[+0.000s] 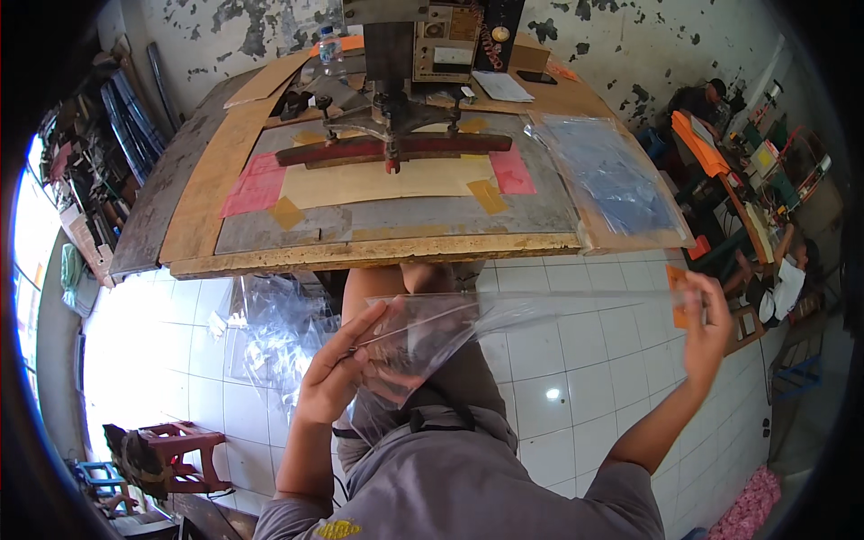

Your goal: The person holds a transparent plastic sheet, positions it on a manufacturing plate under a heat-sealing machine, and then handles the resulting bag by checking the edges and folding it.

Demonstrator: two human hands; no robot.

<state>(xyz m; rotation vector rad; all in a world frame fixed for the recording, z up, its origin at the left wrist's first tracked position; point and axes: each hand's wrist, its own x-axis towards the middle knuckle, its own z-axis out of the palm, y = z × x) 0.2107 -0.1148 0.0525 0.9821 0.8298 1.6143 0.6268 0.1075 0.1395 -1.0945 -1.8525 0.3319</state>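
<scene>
Over my lap, my left hand [335, 367] pinches a clear plastic sheet [423, 337], which looks like a bag or film. The sheet is stretched taut to the right, narrowing toward my right hand [706, 324], raised out to the side with its fingers closed at the far end. Against those fingertips shows a small orange piece [675, 292]; whether it is held with the plastic, I cannot tell. In front of me, a press with a red curved bar [396, 148] stands over a yellowish strip [387, 183] with pink patches at both ends.
A stack of clear plastic sheets [616, 180] lies on the right of the worktable [378, 258]. Loose clear plastic [279, 333] hangs or lies left of my legs. A red stool [184, 450] stands lower left. Other people [697, 103] sit at a bench on the right.
</scene>
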